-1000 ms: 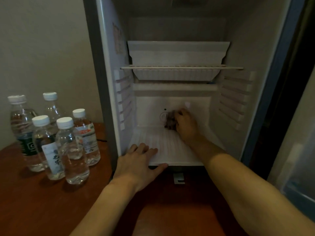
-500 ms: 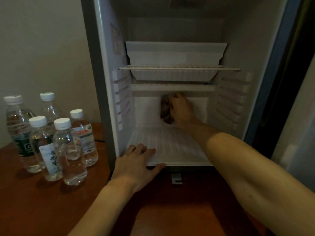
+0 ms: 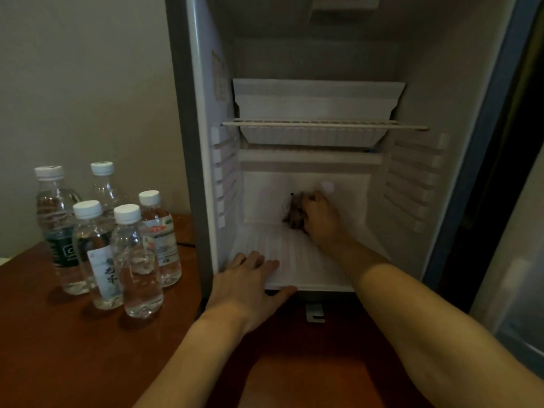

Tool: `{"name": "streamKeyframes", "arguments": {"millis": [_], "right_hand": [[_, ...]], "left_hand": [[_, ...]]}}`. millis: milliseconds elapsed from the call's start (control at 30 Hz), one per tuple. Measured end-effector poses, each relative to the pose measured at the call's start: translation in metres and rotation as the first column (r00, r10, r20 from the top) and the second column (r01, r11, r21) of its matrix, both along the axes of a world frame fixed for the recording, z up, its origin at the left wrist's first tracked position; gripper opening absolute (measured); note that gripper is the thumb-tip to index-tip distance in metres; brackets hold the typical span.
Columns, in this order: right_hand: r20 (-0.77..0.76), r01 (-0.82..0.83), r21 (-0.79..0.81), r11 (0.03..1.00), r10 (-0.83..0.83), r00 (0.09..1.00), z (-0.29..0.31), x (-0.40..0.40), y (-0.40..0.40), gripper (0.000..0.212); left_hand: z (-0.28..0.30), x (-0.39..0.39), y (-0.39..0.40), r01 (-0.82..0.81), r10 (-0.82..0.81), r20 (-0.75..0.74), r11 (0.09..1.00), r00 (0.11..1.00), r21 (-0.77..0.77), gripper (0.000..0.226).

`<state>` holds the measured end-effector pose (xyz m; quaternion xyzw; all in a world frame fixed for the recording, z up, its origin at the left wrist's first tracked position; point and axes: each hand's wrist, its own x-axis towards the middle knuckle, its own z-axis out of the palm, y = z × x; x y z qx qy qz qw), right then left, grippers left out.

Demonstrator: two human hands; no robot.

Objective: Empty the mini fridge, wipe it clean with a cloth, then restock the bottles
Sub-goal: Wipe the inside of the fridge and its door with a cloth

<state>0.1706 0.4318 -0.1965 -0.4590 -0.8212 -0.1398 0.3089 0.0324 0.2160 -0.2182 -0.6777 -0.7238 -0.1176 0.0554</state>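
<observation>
The mini fridge [image 3: 412, 83] stands open, and no bottle shows inside it. Deep inside, my right hand [image 3: 322, 217] grips a bunched brown cloth [image 3: 294, 212] and presses it against the lower back wall. My left hand [image 3: 250, 281] lies flat with straight fingers on the front edge of the white fridge floor. Several clear water bottles [image 3: 135, 260] with white caps stand together on the wooden table [image 3: 73, 348] to the left of the fridge.
A wire shelf [image 3: 323, 125] spans the fridge above a white tray. The fridge door [image 3: 518, 304] hangs open at the far right. A small metal bracket [image 3: 315, 313] sits below the fridge's front edge. A beige wall backs the bottles.
My right hand carried the cloth up the back wall and then back down to its lower part. My left hand and the bottles stayed where they were.
</observation>
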Motion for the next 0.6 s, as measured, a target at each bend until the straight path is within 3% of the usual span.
{"name": "streamKeyframes", "arguments": {"millis": [200,300,400,433,600], "right_hand": [[0.029,-0.018,-0.055,0.998,0.020,0.999,0.011,-0.008,-0.013,0.022],[-0.106,-0.121,-0.053,0.991,0.115,0.988,0.035,-0.037,-0.041,0.012],[0.016,-0.147,-0.022,0.989,0.148,0.989,0.057,-0.068,-0.029,0.035],[-0.005,-0.138,0.001,0.990,0.138,0.990,0.064,-0.073,-0.028,0.040],[-0.036,-0.156,-0.033,0.987,0.154,0.987,0.048,-0.083,-0.022,0.034]], "left_hand": [[0.001,0.000,-0.001,-0.001,0.001,-0.006,1.000,1.000,0.000,0.074],[0.001,0.000,-0.003,0.000,0.000,0.000,1.000,1.000,0.023,0.073],[0.000,0.000,-0.002,0.016,-0.016,0.007,0.999,1.000,0.032,0.072],[0.000,0.000,-0.002,0.018,-0.018,0.005,0.999,1.000,0.036,0.071],[0.001,-0.001,-0.002,0.028,-0.028,0.004,0.999,1.000,0.041,0.070]]}}
